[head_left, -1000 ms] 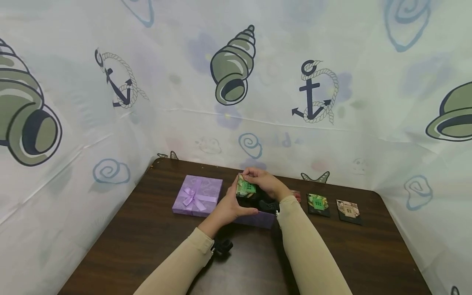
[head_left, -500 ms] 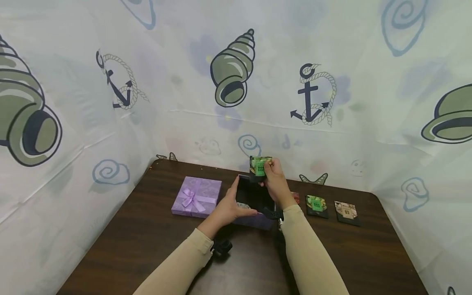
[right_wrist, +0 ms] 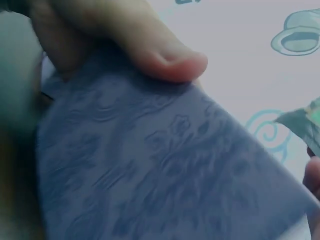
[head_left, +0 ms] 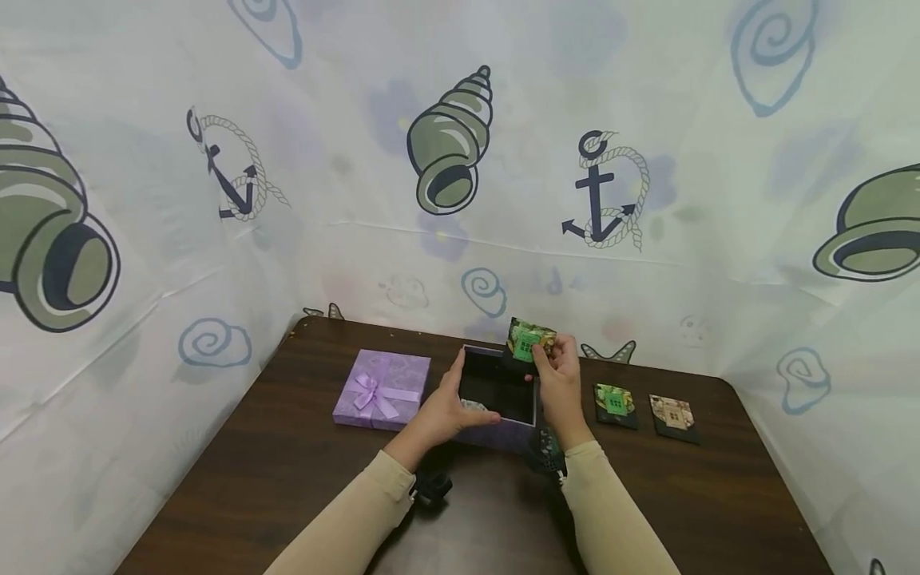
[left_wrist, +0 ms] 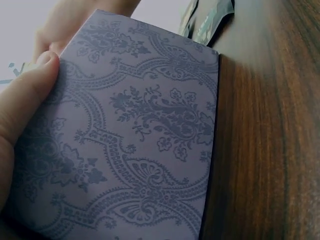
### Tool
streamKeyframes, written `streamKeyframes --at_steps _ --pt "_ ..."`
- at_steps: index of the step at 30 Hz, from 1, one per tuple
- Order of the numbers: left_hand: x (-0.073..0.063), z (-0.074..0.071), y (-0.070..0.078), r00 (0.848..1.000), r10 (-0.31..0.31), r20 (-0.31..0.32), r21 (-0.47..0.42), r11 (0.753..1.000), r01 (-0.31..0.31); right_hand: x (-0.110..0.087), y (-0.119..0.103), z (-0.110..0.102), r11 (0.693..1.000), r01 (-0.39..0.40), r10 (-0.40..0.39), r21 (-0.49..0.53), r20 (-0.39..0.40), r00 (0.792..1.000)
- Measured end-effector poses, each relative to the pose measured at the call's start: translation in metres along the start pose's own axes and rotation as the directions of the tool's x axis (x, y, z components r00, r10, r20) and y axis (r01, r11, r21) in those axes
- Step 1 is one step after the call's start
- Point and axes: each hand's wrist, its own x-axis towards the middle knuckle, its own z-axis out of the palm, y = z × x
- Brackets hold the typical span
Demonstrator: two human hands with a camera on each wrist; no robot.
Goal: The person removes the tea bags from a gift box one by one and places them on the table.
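Note:
My left hand (head_left: 434,411) holds the purple box base (head_left: 496,436), its thumb along the near wall and fingers at the left side. In the left wrist view the box wall (left_wrist: 145,130) shows a floral pattern, with the thumb at its edge. The box is uncovered and dark inside; a small greyish thing (head_left: 472,405) shows in its near left corner. My right hand (head_left: 563,387) pinches a small dark packet (head_left: 525,342) with a green label, raised over the box's back right corner. That packet (right_wrist: 302,125) is partly visible at the right wrist view's right edge.
Left of the box lies a purple lid (head_left: 402,370) with a ribbon bow. To the right, a green-labelled packet (head_left: 614,404) and a beige-labelled packet (head_left: 674,417) lie on the brown table (head_left: 719,495). A patterned cloth (head_left: 532,263) hangs behind the table.
My right hand has lifted the green-labelled packet up out of the box and moved right with it. My left hand has stayed on the box. The red packet is now hidden by the right hand.

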Motion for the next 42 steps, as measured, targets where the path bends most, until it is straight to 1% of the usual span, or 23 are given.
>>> streamKeyframes --at_steps 4,6,9,11,13,16,18,21,27,31,35,37,40,42 --pt "0.001 0.0 -0.001 1.0 0.006 -0.008 0.009 1.0 -0.006 -0.019 -0.004 -0.018 0.999 -0.038 0.038 0.002 -0.074 0.997" --pt "0.001 -0.001 0.0 1.0 0.001 -0.008 0.016 1.0 -0.001 -0.027 -0.006 -0.028 0.998 -0.063 0.062 -0.01 -0.087 0.994" --pt "0.001 -0.001 0.001 1.0 -0.008 -0.005 0.009 1.0 0.008 -0.038 -0.01 -0.042 0.996 -0.08 0.077 -0.039 -0.081 0.994" --pt "0.0 0.0 0.001 1.0 -0.011 0.0 0.002 1.0 0.011 -0.045 -0.012 -0.052 0.996 -0.07 0.066 -0.062 -0.067 0.996" --pt "0.001 0.001 0.001 1.0 -0.004 0.003 0.001 1.0 0.004 -0.052 -0.014 -0.062 0.992 -0.05 0.043 -0.119 -0.059 0.997" --pt "0.002 0.004 0.001 1.0 0.002 0.01 0.005 1.0 -0.002 -0.064 -0.015 -0.077 0.972 -0.041 0.028 -0.232 -0.062 0.998" --pt "0.003 0.005 0.001 1.0 0.002 0.01 0.008 1.0 -0.002 -0.072 -0.015 -0.087 0.955 -0.06 0.042 -0.291 -0.068 0.997" --pt "0.002 0.007 0.001 1.0 -0.006 0.013 0.005 1.0 0.006 -0.085 -0.013 -0.101 0.94 -0.095 0.069 -0.328 -0.091 0.993" --pt "0.003 0.007 0.002 1.0 -0.002 0.016 0.014 1.0 0.002 -0.114 -0.003 -0.131 0.912 -0.133 0.085 -0.388 -0.14 0.987" --pt "0.003 0.007 0.004 1.0 -0.003 0.011 0.014 1.0 0.003 -0.131 0.005 -0.149 0.876 -0.192 0.129 -0.443 -0.168 0.977" --pt "0.002 0.006 0.002 1.0 -0.006 -0.005 0.016 1.0 0.007 -0.144 0.007 -0.16 0.832 -0.275 0.198 -0.482 -0.205 0.959" --pt "0.001 0.005 0.0 1.0 -0.005 -0.014 0.022 1.0 0.005 -0.148 0.006 -0.164 0.815 -0.303 0.226 -0.494 -0.211 0.951" --pt "0.002 0.004 0.0 1.0 0.004 -0.019 0.022 1.0 -0.004 -0.148 0.006 -0.17 0.777 -0.31 0.238 -0.548 -0.199 0.951" --pt "0.003 0.004 -0.001 1.0 0.018 -0.012 0.014 1.0 -0.018 -0.146 0.005 -0.174 0.742 -0.313 0.249 -0.592 -0.191 0.95"
